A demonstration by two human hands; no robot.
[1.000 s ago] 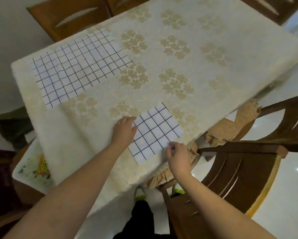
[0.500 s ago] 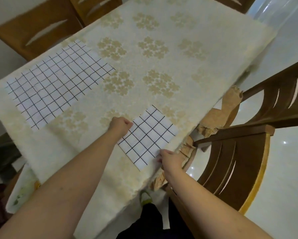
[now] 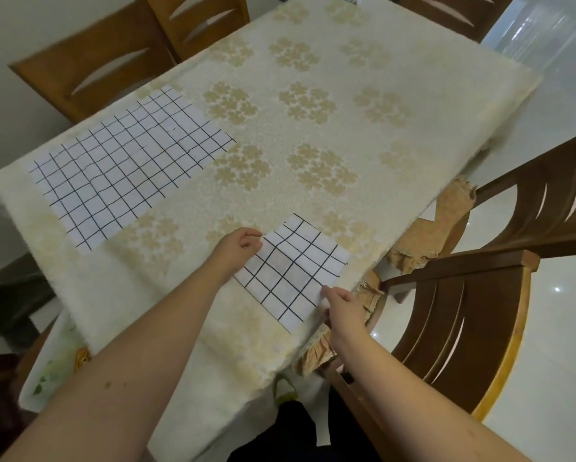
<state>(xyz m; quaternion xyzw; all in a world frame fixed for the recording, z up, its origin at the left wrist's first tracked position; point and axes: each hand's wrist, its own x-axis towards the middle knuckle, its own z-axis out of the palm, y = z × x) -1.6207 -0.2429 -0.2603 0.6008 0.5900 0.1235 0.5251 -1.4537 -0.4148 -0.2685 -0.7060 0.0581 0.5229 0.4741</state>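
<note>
Bare left hand (image 3: 238, 245) and right hand (image 3: 341, 303), bare forearms, black trousers (image 3: 281, 435), yellow-green shoe (image 3: 281, 391).

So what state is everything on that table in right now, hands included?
Small checked cloth: lying flat near the edge.
Large checked cloth: spread flat, untouched.
Left hand: pinching the small one's far corner.
Right hand: pinching its near edge.
Tablecloth: spread, draped over the sides.
</note>
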